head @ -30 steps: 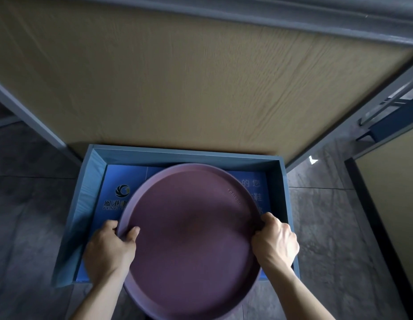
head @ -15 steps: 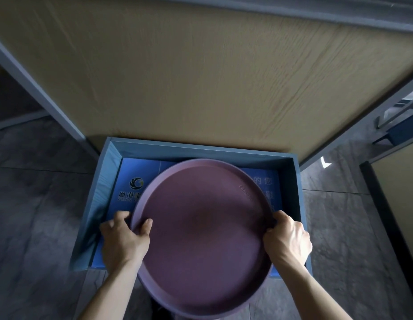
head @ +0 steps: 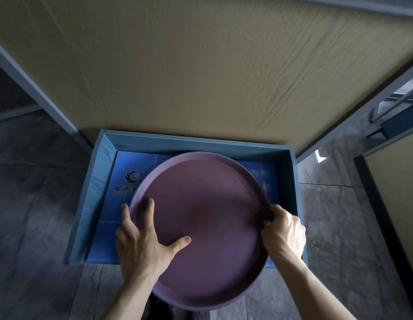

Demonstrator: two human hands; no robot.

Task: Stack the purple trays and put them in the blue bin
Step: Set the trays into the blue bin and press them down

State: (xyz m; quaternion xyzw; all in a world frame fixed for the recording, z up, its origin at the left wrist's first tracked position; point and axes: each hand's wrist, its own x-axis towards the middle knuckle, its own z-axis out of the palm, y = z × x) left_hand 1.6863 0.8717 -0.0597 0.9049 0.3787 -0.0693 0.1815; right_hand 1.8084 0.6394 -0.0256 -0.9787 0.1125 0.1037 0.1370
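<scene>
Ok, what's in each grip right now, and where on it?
The right hand is clamped on the right rim of the purple tray. The left hand lies spread across the tray's left rim, fingers open, resting rather than gripping, above the blue bin.

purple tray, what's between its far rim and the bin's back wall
Head view: only the bare printed blue floor of the blue bin lies beyond the purple tray.

**An office or workroom, by its fittings**

A wood-grain desk (head: 201, 65) with a grey edge band fills the view, and a grey leg runs down at its left. Below its near edge a blue bin (head: 92, 204) sits on a grey stone-tile floor (head: 34, 215). To the desk's right stands another wood-faced panel (head: 395, 192) with dark trim.
</scene>
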